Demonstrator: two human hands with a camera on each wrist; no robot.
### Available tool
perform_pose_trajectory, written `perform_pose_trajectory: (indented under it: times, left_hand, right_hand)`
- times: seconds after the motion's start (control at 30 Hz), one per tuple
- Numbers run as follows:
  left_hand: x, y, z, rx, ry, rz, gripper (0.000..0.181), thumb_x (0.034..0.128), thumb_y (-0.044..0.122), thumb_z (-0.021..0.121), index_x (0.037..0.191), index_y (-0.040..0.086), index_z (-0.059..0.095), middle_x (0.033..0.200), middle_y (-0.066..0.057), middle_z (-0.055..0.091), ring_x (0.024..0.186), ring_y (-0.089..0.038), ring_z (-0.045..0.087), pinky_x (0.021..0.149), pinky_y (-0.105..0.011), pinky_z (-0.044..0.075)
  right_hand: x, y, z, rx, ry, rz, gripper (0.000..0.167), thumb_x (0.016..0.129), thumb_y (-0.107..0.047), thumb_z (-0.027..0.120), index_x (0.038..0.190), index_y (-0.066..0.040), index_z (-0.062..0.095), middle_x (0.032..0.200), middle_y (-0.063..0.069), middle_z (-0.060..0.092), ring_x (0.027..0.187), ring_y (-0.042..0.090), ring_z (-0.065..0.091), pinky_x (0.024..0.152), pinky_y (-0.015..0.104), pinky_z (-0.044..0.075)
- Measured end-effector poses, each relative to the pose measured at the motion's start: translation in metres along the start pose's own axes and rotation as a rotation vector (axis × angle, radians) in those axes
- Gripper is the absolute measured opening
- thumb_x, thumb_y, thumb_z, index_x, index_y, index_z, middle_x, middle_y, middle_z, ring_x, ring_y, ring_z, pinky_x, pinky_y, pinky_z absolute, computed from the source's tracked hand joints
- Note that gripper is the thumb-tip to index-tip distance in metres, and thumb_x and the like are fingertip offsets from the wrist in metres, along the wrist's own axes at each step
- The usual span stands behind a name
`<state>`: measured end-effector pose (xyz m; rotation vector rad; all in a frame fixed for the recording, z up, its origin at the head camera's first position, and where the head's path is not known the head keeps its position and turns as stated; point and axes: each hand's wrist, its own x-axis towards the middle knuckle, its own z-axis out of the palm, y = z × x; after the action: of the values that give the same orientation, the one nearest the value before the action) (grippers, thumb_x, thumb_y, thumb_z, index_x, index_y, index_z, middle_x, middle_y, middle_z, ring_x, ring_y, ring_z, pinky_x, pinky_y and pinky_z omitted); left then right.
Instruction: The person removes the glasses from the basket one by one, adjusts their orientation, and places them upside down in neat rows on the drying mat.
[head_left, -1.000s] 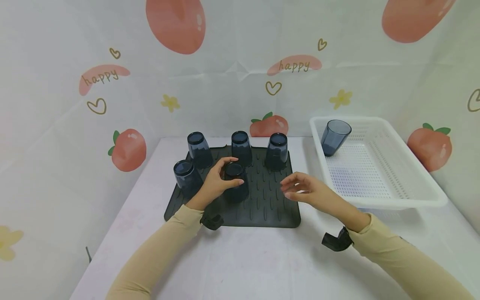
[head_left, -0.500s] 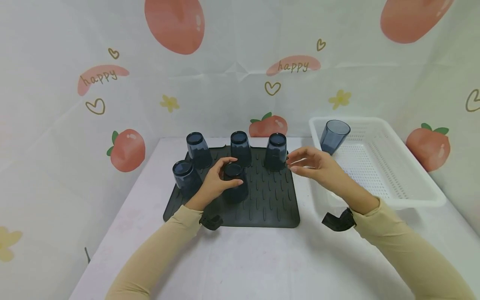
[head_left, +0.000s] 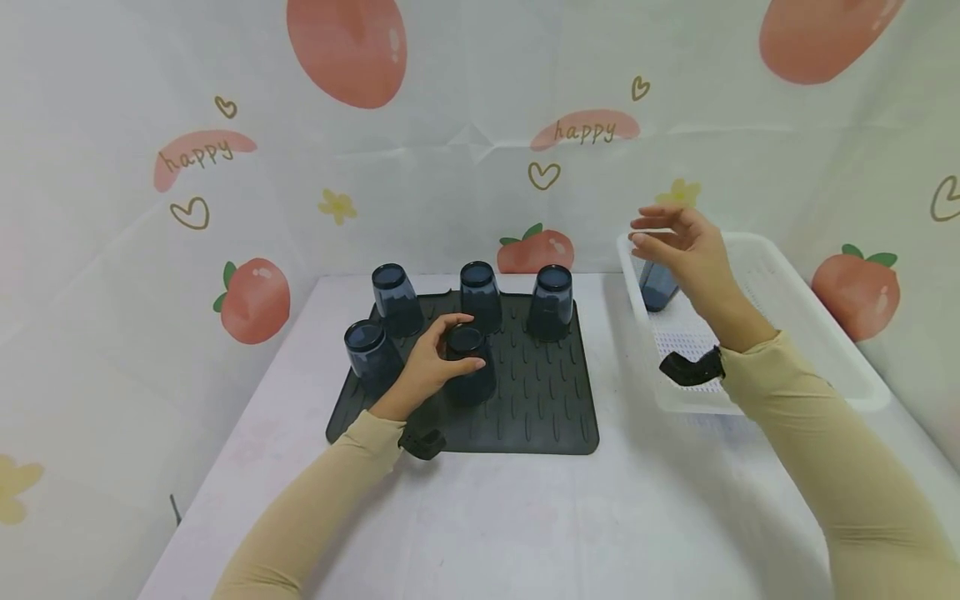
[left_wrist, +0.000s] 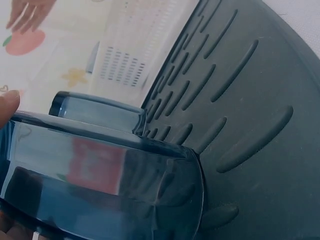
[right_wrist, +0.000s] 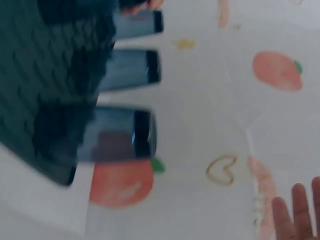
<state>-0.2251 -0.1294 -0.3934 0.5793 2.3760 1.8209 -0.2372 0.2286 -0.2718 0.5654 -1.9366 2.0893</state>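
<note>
My left hand holds an upside-down blue drinking glass, thumb and fingers round its upper part. That glass stands on a dark ridged drying mat; in the left wrist view its clear side fills the lower left. Raised over the back left of a white basket, my right hand has loosely spread fingers and nothing in them. Partly hidden behind that hand, another blue glass leans inside the basket. A few right-hand fingertips show in the right wrist view.
Other upside-down glasses stand on the mat: one at front left, one at back left, one at back middle and one at back right. A printed cloth hangs behind the white table.
My right hand has moved from beside the mat's right edge, back, up and right, to above the basket. My left hand has kept its grip on the glass.
</note>
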Motion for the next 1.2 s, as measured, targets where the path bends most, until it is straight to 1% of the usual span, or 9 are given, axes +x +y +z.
perform_pose_trajectory:
  times: [0.17,0.37,0.5,0.67,0.77,0.9,0.97,1.1,1.2]
  left_hand:
    - [0.002,-0.008,-0.001,0.0,0.006,0.004,0.069,0.0795,0.003,0.078,0.14,0.012,0.045,0.133,-0.015,0.051,0.114,-0.024,0.053,0.102,-0.031,0.045]
    - [0.002,-0.009,-0.001,-0.009,0.005,0.026,0.067,0.0793,0.005,0.079,0.137,0.014,0.047,0.131,-0.012,0.052,0.113,-0.022,0.054,0.098,-0.024,0.046]
    - [0.003,-0.009,-0.001,-0.015,0.001,0.032,0.067,0.0796,0.005,0.079,0.138,0.013,0.047,0.131,-0.011,0.051,0.116,-0.021,0.054,0.1,-0.026,0.046]
    - [0.003,-0.011,-0.001,-0.026,-0.004,0.037,0.066,0.0802,0.005,0.078,0.138,0.013,0.047,0.132,-0.011,0.049,0.116,-0.021,0.053,0.099,-0.022,0.046]
    - [0.003,-0.011,-0.001,-0.027,-0.004,0.04,0.066,0.0803,0.005,0.078,0.138,0.013,0.047,0.133,-0.013,0.048,0.118,-0.025,0.052,0.104,-0.032,0.045]
    - [0.003,-0.011,-0.001,-0.04,-0.009,0.044,0.066,0.08,0.005,0.078,0.137,0.012,0.047,0.135,-0.022,0.045,0.122,-0.039,0.048,0.108,-0.048,0.04]
    - [0.004,-0.011,-0.001,-0.047,-0.013,0.041,0.066,0.0798,0.004,0.078,0.137,0.011,0.046,0.135,-0.025,0.044,0.122,-0.044,0.046,0.106,-0.044,0.042]
    - [0.003,-0.011,-0.001,-0.041,-0.011,0.033,0.067,0.0796,0.005,0.079,0.138,0.011,0.047,0.135,-0.025,0.045,0.121,-0.045,0.046,0.097,-0.026,0.046]
    - [0.003,-0.012,0.0,-0.039,-0.01,0.036,0.067,0.0797,0.006,0.079,0.138,0.011,0.046,0.135,-0.024,0.046,0.121,-0.044,0.046,0.098,-0.026,0.045]
  right_hand:
    - [0.019,0.014,-0.021,-0.241,0.087,-0.091,0.032,0.088,0.003,0.066,0.117,-0.011,0.062,0.107,-0.005,0.065,0.099,0.005,0.063,0.079,0.01,0.051]
    - [0.036,0.033,-0.047,-0.376,0.159,-0.048,0.038,0.09,-0.003,0.065,0.126,-0.01,0.056,0.116,-0.01,0.061,0.107,0.005,0.058,0.09,0.012,0.049]
    - [0.041,0.043,-0.061,-0.465,0.198,0.015,0.042,0.092,-0.01,0.064,0.133,-0.012,0.053,0.127,-0.002,0.058,0.117,0.011,0.055,0.106,0.026,0.043]
    - [0.044,0.054,-0.073,-0.56,0.223,0.1,0.05,0.094,-0.021,0.064,0.14,-0.014,0.047,0.143,0.011,0.048,0.131,0.022,0.046,0.116,0.041,0.032]
    - [0.045,0.064,-0.081,-0.588,0.215,0.142,0.056,0.094,-0.025,0.064,0.144,-0.011,0.043,0.147,0.013,0.043,0.138,0.026,0.038,0.118,0.044,0.025]
    - [0.045,0.075,-0.091,-0.624,0.194,0.198,0.064,0.093,-0.03,0.065,0.147,-0.007,0.037,0.152,0.012,0.037,0.143,0.028,0.029,0.119,0.047,0.02]
    - [0.045,0.079,-0.095,-0.63,0.188,0.232,0.068,0.093,-0.033,0.064,0.149,-0.008,0.035,0.155,0.01,0.034,0.145,0.027,0.026,0.12,0.047,0.018]
    - [0.044,0.087,-0.102,-0.632,0.154,0.33,0.078,0.092,-0.041,0.064,0.153,-0.011,0.026,0.16,0.01,0.022,0.148,0.031,0.016,0.119,0.053,0.016]
    - [0.042,0.093,-0.107,-0.639,0.111,0.396,0.085,0.091,-0.045,0.064,0.155,-0.012,0.019,0.162,0.014,0.013,0.148,0.035,0.011,0.118,0.057,0.017]
